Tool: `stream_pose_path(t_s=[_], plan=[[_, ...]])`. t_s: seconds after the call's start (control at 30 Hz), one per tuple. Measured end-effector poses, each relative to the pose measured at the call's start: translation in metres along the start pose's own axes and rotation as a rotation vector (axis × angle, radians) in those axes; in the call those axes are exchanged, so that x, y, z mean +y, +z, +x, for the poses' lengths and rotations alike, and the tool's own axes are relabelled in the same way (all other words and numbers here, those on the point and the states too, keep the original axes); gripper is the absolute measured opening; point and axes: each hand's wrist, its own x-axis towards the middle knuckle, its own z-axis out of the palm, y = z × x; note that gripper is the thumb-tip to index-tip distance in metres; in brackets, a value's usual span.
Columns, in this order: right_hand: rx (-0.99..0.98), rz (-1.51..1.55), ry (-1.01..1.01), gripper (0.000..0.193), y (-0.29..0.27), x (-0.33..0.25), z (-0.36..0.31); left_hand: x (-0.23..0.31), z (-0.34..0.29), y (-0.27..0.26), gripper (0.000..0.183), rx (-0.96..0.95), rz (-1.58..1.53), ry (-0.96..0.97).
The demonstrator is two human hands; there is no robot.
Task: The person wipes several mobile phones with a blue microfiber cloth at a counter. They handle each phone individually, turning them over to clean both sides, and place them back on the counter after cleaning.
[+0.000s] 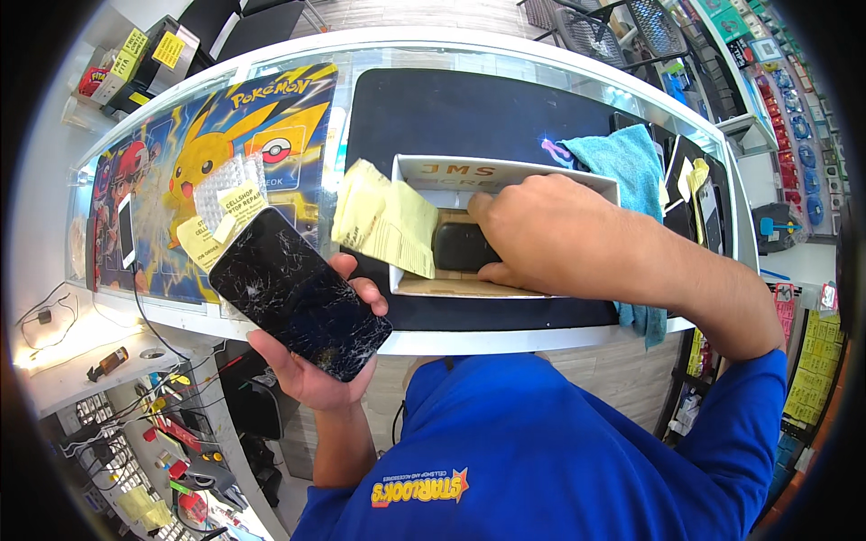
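In my left hand (311, 370) rests a black phone (298, 293) with a badly cracked screen, tilted, with my fingers along its right edge and the thumb below. My right hand (541, 225) reaches into an open white cardboard box (415, 287). Its fingers are curled round a black rounded device (458, 246) on the box's brown bottom; the palm hides the device's right part. A creased yellow paper slip (383, 221) leans out over the box's left wall. Bubble wrap (230, 171) and yellow job slips (200, 242) lie just beyond the cracked phone.
The box stands on a black mat (397, 108) on a glass counter. To its right are a teal cloth (622, 167) and several phones (713, 212). A white phone (125, 230) lies at the left of a colourful cartoon mat (298, 99). A dark cable (142, 302) crosses the counter's near-left edge.
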Motion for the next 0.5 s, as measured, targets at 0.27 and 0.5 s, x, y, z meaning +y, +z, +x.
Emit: stream_pose_path(t_s=[0.27, 0.5], plan=[[0.386, 0.209, 0.129, 0.036, -0.083, 0.019, -0.053, -0.001, -0.002, 0.003, 0.102, 0.017, -0.003, 0.016], [0.276, 0.18, 0.272, 0.042, -0.048, 0.13, 0.011, 0.002, 0.001, 0.0, 0.082, -0.098, 0.092, -0.016]])
